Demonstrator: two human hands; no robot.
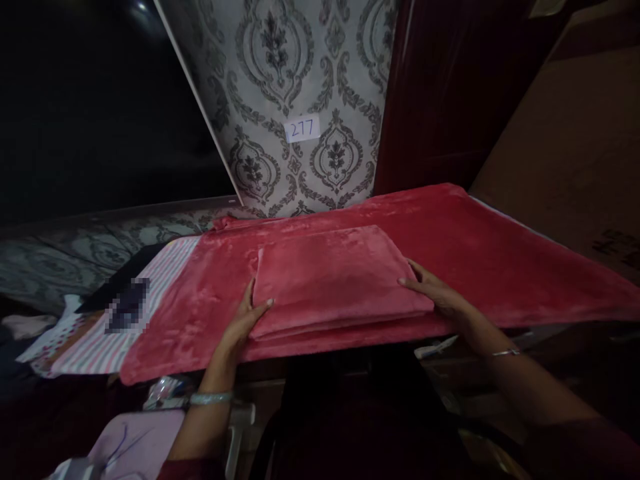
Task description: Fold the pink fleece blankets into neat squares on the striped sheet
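A folded pink plush cloth, with several layers showing at its front edge, lies on a larger red plush blanket. My left hand grips its left edge, the thumb on top and the fingers along the side, partly hidden. At the right edge, my right hand holds the cloth the same way, thumb over the top. The folded cloth looks flat and roughly rectangular. Under it, the red blanket spreads to both sides over the table.
A striped cloth lies at the left, with a pixelated dark object on it. Behind stand a large dark screen and a patterned wall with a numbered paper label. A big cardboard box is at right.
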